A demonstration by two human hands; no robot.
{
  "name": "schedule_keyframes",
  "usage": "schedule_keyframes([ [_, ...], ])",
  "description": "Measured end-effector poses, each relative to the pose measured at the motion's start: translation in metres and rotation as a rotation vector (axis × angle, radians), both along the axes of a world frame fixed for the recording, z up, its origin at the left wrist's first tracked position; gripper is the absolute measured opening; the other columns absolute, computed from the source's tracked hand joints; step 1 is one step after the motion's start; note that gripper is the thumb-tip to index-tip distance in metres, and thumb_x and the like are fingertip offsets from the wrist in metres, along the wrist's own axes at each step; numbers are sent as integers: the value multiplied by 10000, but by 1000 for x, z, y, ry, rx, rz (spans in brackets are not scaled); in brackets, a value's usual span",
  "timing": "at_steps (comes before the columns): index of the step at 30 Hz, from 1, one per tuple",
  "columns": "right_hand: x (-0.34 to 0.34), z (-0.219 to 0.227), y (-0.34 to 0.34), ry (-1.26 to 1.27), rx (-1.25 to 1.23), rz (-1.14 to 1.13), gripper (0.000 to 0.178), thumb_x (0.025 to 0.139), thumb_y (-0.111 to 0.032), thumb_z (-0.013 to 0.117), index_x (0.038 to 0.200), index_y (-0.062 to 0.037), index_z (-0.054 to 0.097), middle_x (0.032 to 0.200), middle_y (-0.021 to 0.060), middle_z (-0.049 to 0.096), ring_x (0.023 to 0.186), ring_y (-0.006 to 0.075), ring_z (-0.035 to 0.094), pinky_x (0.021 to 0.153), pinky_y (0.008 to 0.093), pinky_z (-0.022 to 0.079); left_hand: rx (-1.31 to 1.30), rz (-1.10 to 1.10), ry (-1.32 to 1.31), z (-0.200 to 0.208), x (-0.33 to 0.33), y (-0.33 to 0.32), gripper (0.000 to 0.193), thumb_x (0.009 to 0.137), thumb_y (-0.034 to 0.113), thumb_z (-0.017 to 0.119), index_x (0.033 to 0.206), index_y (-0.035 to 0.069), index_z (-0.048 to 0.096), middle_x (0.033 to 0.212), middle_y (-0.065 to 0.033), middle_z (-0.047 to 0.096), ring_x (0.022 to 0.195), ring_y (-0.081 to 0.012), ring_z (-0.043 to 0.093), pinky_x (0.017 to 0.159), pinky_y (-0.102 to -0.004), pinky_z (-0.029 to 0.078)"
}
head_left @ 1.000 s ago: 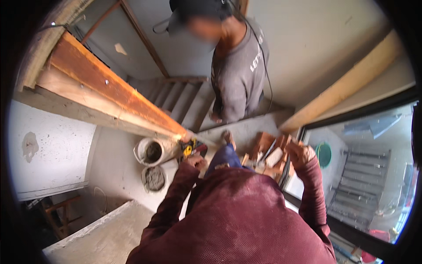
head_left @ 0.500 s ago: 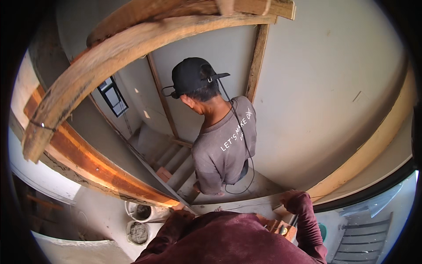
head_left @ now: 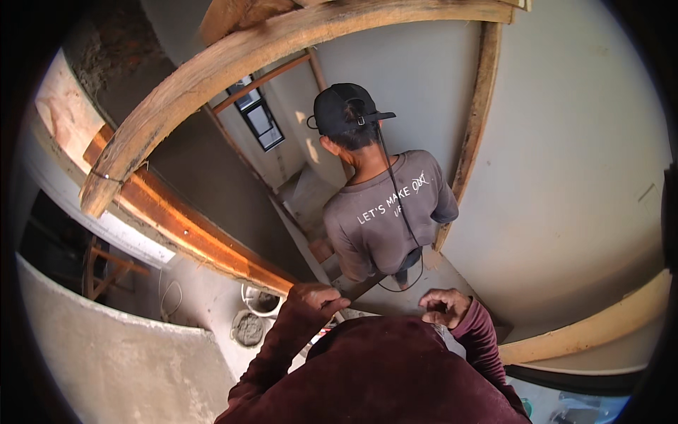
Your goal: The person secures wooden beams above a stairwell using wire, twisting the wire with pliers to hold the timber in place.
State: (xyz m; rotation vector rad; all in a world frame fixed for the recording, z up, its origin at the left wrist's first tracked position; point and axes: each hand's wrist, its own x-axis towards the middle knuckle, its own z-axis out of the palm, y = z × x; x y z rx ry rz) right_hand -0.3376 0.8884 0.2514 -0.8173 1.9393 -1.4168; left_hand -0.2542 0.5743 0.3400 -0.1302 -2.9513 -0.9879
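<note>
In front of my chest, my left hand [head_left: 316,298] is held with its fingers curled in and the thumb pointing right; nothing shows in it. The inner end of an orange-brown wooden board [head_left: 205,244] is nearest to it. My right hand [head_left: 446,308] hangs above the stair landing, its fingers loosely bent and apart, with nothing visible between them. Just ahead and below, a person in a grey shirt [head_left: 387,212] and black cap [head_left: 346,109] stands with their back to me. A black cable [head_left: 393,180] runs down that person's back.
A curved wooden beam [head_left: 233,71] arches overhead at the left. Upright timber [head_left: 477,134] stands against the pale wall [head_left: 565,141]. On the floor at left are a bucket of grey mortar [head_left: 248,329] and another bucket [head_left: 261,300]. A curved wooden edge [head_left: 593,328] lies at right.
Both my hands have moved forward and inward, the right one away from the wooden edge. The view has shifted, and the person ahead has straightened somewhat and appears further right.
</note>
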Motion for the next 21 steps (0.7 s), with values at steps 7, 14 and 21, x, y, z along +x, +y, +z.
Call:
schedule_keyframes([
  [7, -70, 39, 12, 384, -186, 92, 138, 882, -58, 572, 998, -11, 630, 930, 150, 675, 843, 297, 656, 751, 337, 508, -62, -71, 409, 24, -61, 68, 284, 747, 298, 717, 875, 50, 663, 877, -101, 618, 833, -275, 579, 761, -383, 463],
  [14, -120, -4, 112, -89, -407, -202, 83, 883, -3, 535, 897, 0, 617, 750, -4, 588, 625, 61, 462, 581, 213, 392, -75, 14, 699, 108, -125, 91, 519, 720, 360, 760, 1079, 9, 629, 1076, -151, 607, 1034, -297, 565, 884, -373, 452],
  [21, -131, -24, 150, -186, -569, -367, 210, 942, -207, 549, 864, -17, 590, 597, -34, 465, 502, 39, 387, 479, 209, 291, -234, 295, 1321, 176, -174, 120, 353, 732, 61, 751, 1027, 12, 562, 1027, -131, 555, 940, -242, 552, 869, -348, 448],
])
